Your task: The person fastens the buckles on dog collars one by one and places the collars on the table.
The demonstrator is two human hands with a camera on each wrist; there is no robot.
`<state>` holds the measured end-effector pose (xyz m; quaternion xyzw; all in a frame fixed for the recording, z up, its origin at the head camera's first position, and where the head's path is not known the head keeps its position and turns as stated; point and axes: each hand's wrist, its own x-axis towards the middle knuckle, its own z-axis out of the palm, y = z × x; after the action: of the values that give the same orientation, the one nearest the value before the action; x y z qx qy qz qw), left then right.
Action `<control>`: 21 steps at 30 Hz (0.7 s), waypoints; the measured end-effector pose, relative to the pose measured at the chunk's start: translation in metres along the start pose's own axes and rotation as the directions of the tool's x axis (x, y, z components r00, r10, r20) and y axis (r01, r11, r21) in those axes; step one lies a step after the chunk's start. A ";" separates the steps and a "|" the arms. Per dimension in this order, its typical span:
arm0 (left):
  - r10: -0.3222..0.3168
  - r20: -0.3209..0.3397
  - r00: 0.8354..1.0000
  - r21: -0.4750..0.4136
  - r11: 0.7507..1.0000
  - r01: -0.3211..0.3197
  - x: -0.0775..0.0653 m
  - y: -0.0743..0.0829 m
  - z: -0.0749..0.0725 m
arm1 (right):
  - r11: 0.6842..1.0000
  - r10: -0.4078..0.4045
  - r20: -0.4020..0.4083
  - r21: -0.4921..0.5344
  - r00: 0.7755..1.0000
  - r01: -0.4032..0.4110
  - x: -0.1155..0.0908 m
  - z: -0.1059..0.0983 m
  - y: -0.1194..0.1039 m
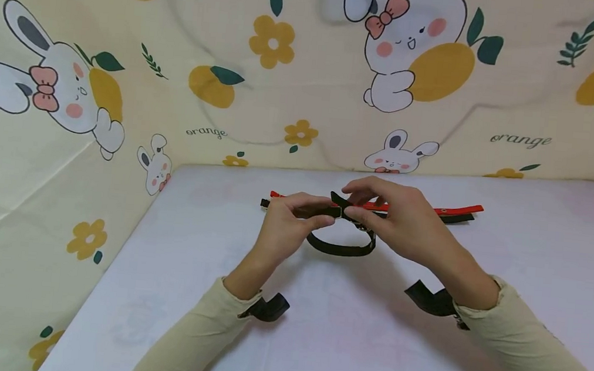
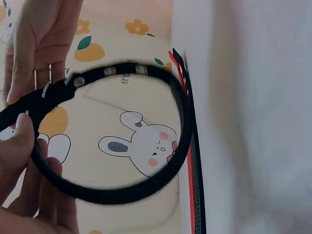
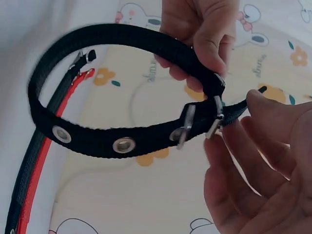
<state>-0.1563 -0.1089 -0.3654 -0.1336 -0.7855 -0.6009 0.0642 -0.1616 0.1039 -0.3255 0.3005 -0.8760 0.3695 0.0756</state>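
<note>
A black collar [image 1: 341, 249] with metal eyelets and a buckle [image 3: 217, 117] is bent into a loop, raised off the table between both hands. My left hand [image 1: 285, 223] pinches the band beside the buckle, thumb on the near side. On the other side of the buckle, my right hand [image 1: 407, 222] pinches the strap's free end [image 3: 243, 106] between thumb and fingers. The end passes through the buckle frame, and its tip sticks out past the right thumb. Eyelets [image 3: 124, 145] show along the loop in the right wrist view.
Behind the hands, a red strap [image 1: 454, 211] and another black strap [image 1: 458, 218] lie side by side across the white table [image 1: 173, 269]. Cream cloth [image 1: 315, 93] printed with rabbits and oranges rises at the back and left. Black bands [image 1: 269, 308] hang at both cuffs.
</note>
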 end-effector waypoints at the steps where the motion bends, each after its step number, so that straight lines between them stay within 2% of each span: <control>1: 0.021 0.018 1.000 0.016 1.000 -0.022 0.000 0.000 0.000 | 1.000 -0.013 -0.012 0.000 1.000 0.013 0.000 0.000 0.000; 4: 0.060 0.060 0.996 0.077 0.995 -0.065 0.000 0.001 0.002 | 0.999 -0.043 -0.028 0.003 0.999 0.043 0.000 0.000 -0.001; 7: 0.065 0.070 0.995 0.104 0.992 -0.072 -0.001 0.003 0.003 | 0.998 -0.057 -0.033 0.001 0.998 0.057 0.000 0.001 -0.002; 14: 0.025 0.004 1.000 0.071 0.997 -0.025 -0.002 0.002 0.001 | 1.000 0.001 0.043 -0.012 0.999 0.000 -0.001 0.000 -0.002; 18: -0.003 -0.030 1.000 0.094 0.996 0.006 -0.001 0.003 -0.002 | 0.999 0.038 0.075 0.012 0.996 -0.039 -0.002 -0.001 -0.001; 21: 0.000 -0.036 0.999 0.124 0.992 0.004 -0.001 0.005 -0.003 | 0.999 0.027 0.064 0.038 0.998 -0.029 -0.002 -0.002 -0.001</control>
<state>-0.1542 -0.1111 -0.3601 -0.1177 -0.8200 -0.5535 0.0859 -0.1594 0.1059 -0.3244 0.3012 -0.8748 0.3777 0.0370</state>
